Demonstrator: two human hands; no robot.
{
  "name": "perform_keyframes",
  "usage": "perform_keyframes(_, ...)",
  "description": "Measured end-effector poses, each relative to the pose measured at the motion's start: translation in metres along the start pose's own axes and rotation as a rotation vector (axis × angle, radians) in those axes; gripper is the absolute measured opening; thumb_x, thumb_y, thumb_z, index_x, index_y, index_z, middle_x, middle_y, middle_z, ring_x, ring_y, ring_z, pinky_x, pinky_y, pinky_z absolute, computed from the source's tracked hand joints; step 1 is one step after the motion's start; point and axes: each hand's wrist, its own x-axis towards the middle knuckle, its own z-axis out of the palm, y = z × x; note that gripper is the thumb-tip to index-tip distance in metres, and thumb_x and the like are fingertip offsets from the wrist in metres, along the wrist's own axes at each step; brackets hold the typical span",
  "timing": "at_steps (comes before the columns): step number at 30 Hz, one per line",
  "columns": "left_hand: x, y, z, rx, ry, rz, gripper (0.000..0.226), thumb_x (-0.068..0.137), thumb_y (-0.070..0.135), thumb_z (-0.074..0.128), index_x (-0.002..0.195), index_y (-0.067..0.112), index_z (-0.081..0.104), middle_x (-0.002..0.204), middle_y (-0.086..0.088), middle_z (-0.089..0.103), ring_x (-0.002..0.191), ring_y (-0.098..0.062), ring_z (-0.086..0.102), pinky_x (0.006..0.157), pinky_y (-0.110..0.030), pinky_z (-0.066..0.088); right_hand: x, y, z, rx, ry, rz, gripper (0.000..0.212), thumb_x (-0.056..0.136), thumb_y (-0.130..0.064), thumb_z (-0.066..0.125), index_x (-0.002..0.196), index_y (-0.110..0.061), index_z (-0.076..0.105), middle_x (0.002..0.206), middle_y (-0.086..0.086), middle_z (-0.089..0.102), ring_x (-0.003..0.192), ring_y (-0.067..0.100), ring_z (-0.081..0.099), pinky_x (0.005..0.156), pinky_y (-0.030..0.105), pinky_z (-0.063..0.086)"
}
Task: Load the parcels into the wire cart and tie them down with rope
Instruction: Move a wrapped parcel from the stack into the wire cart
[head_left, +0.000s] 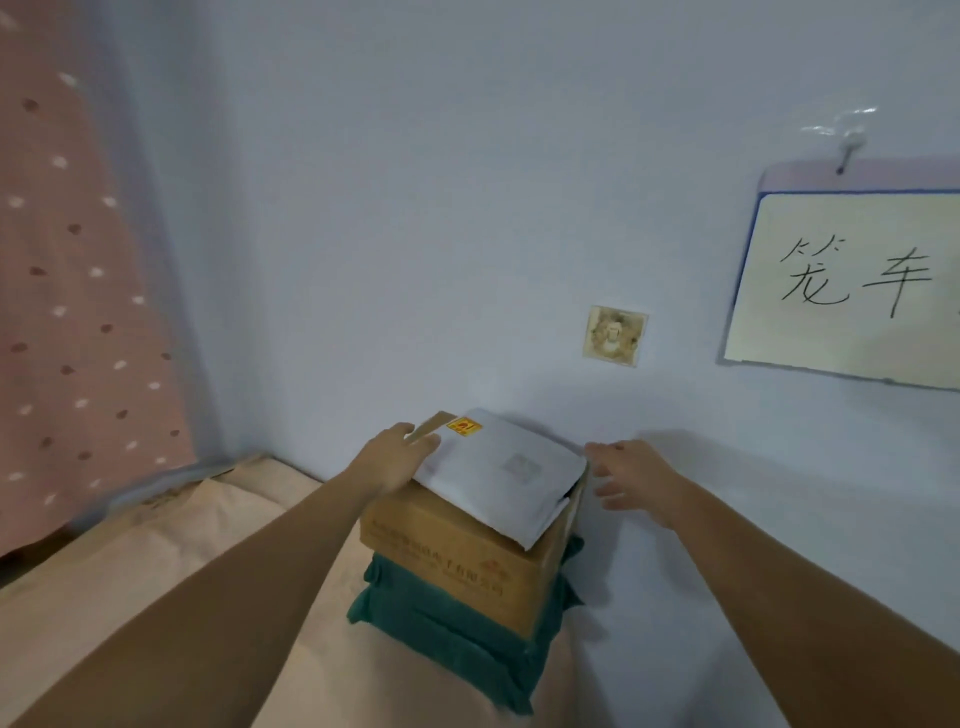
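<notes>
A stack of parcels stands against the wall. At the bottom lie two green soft parcels (457, 639), on them a brown cardboard box (457, 551), and on top a flat white mailer bag (498, 473) with a yellow-red sticker. My left hand (395, 457) rests on the mailer's left edge and the box's top corner, fingers fairly straight. Just right of the stack, my right hand (631, 475) hovers with fingers spread and relaxed, a small gap from the box. No wire cart or rope is in view.
The stack sits on a beige surface (208, 571). A pale blue wall (467, 208) is right behind it, with a stained socket plate (614, 336) and a hanging whiteboard (857, 286) at right. A pink dotted curtain (67, 286) hangs at left.
</notes>
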Motion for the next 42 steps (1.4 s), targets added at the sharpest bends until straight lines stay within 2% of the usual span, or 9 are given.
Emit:
perform_keyframes(7,0.079,-0.003,0.031,0.002,-0.060,-0.069,0.069,0.101,0.058,0.039,0.152,0.012,0.036,0.154,-0.011,0.044,0.139,-0.032,0.042,0.104,-0.035,0.031,0.059,0.020,0.053,0.168,-0.080,0.192,0.037,0.095,-0.026,0.061,0.121,0.001,0.061,0.124,0.032,0.062,0.077,0.032,0.064,0.081,0.047,0.060)
perform_keyframes(13,0.101,-0.020,0.055,0.113,-0.035,-0.008,0.063,0.091,0.060,0.055,0.148,0.042,0.036,0.137,-0.005,0.060,0.128,-0.037,0.050,0.109,-0.043,0.037,0.093,0.024,0.061,0.191,-0.094,0.249,0.027,0.091,-0.021,0.061,0.108,-0.001,0.067,0.088,0.010,0.070,0.060,0.022,0.065,0.049,0.023,0.054)
perform_keyframes(15,0.106,-0.018,0.055,0.085,-0.046,0.013,0.056,0.089,0.058,0.059,0.141,0.050,0.040,0.137,-0.002,0.060,0.124,-0.033,0.052,0.105,-0.041,0.039,0.098,0.023,0.066,0.195,-0.124,0.226,0.031,0.086,-0.027,0.068,0.110,-0.007,0.066,0.095,0.008,0.073,0.072,0.022,0.072,0.054,0.024,0.057)
perform_keyframes(20,0.106,-0.002,0.050,0.051,-0.033,0.037,0.041,0.088,0.048,0.067,0.124,0.033,0.054,0.114,0.006,0.060,0.100,-0.017,0.055,0.082,-0.028,0.037,0.096,0.013,0.081,0.290,-0.125,0.134,0.051,0.074,-0.031,0.081,0.119,-0.018,0.061,0.113,0.009,0.068,0.098,0.028,0.068,0.068,0.033,0.062)
perform_keyframes(26,0.085,0.020,0.021,-0.228,0.025,-0.019,0.041,0.086,0.045,0.072,0.111,0.016,0.057,0.102,0.002,0.066,0.091,-0.017,0.065,0.070,-0.030,0.048,0.077,-0.010,0.067,0.345,0.034,-0.020,0.014,0.089,-0.030,0.071,0.103,-0.027,0.070,0.111,0.001,0.067,0.103,0.026,0.062,0.093,0.041,0.051)
perform_keyframes(32,0.040,0.057,0.021,-0.676,-0.105,-0.036,0.040,0.090,0.043,0.072,0.122,0.021,0.062,0.103,-0.004,0.075,0.082,-0.024,0.076,0.066,-0.035,0.059,0.019,-0.015,0.029,0.482,0.163,-0.137,0.014,0.091,-0.022,0.071,0.084,-0.034,0.074,0.077,-0.010,0.074,0.074,0.014,0.072,0.056,0.021,0.055)
perform_keyframes(35,0.011,0.078,0.036,-0.669,-0.172,-0.002,0.036,0.091,0.043,0.071,0.118,0.021,0.064,0.102,-0.004,0.075,0.079,-0.019,0.076,0.064,-0.031,0.060,-0.021,0.001,-0.001,0.517,0.187,-0.130,0.011,0.090,-0.026,0.074,0.101,-0.029,0.076,0.093,-0.006,0.075,0.082,0.016,0.073,0.064,0.024,0.057)
perform_keyframes(38,-0.024,0.102,0.060,-0.664,-0.221,0.042,0.027,0.094,0.040,0.068,0.113,0.021,0.063,0.099,-0.003,0.074,0.071,-0.014,0.073,0.049,-0.023,0.053,-0.064,0.024,-0.034,0.536,0.230,-0.110,0.038,0.086,-0.029,0.079,0.122,-0.023,0.070,0.110,0.000,0.072,0.096,0.020,0.072,0.075,0.029,0.059)
perform_keyframes(42,-0.071,0.152,0.096,-0.684,-0.325,0.119,0.029,0.096,0.034,0.067,0.118,0.016,0.062,0.100,-0.002,0.071,0.077,-0.016,0.071,0.050,-0.024,0.052,-0.126,0.057,-0.085,0.554,0.383,-0.106,0.020,0.082,-0.026,0.081,0.102,-0.027,0.076,0.099,-0.005,0.077,0.088,0.017,0.075,0.074,0.030,0.060)
